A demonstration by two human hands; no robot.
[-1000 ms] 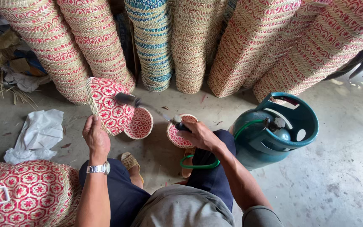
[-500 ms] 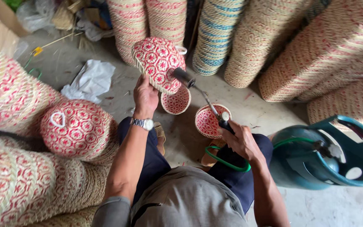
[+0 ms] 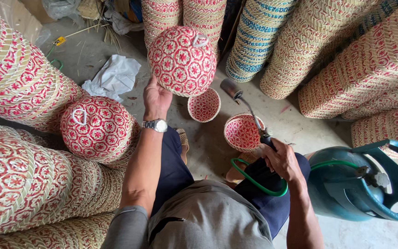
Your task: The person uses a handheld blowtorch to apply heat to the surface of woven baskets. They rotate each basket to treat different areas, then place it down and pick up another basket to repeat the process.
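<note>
My left hand [image 3: 155,97] grips the lower edge of a round woven lid [image 3: 183,60], red with a pale star pattern and a small loop on top, and holds it up above the floor. In my right hand [image 3: 279,157] is the handle of a gas torch [image 3: 243,105]; its metal nozzle points up toward the lid, a short way to its right. A green hose [image 3: 254,180] runs from the torch to a teal gas cylinder [image 3: 342,189] at my right. Two small red woven bowls [image 3: 204,105] [image 3: 241,132] sit on the concrete floor below the lid.
Tall stacks of woven baskets [image 3: 360,60] lean along the back and right. More red-patterned baskets and a domed lid [image 3: 98,127] crowd my left side. White crumpled plastic [image 3: 116,76] lies on the floor at the back left. My knees are bent beneath me.
The view has swung left and closer. My left hand has turned the lid so its domed top with the loop faces me, and the torch nozzle now sits to the lid's right.
</note>
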